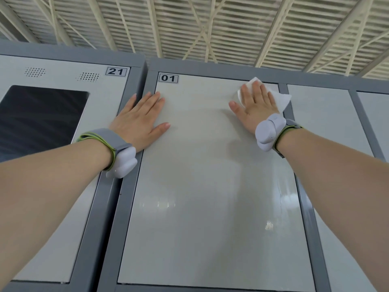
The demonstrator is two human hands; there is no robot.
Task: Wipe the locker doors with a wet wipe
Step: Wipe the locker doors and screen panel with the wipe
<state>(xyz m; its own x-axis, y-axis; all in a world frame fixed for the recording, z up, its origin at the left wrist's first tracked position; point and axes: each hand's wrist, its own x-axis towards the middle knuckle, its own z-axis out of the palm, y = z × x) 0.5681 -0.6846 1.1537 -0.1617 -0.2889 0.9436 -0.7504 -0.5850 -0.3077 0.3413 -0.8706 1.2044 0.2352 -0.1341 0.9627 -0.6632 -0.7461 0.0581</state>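
A pale grey locker door labelled 01 fills the middle of the view. My right hand lies flat with straight fingers on a white wet wipe, pressing it against the door's upper right corner. My left hand rests flat on the door's upper left edge, partly over the grey frame, fingers spread. Both wrists wear grey bands with white devices.
A panel numbered 21 with a dark screen and speaker holes stands to the left. More pale locker doors continue to the right, divided by grey frame bars. A slatted ceiling with beams runs above.
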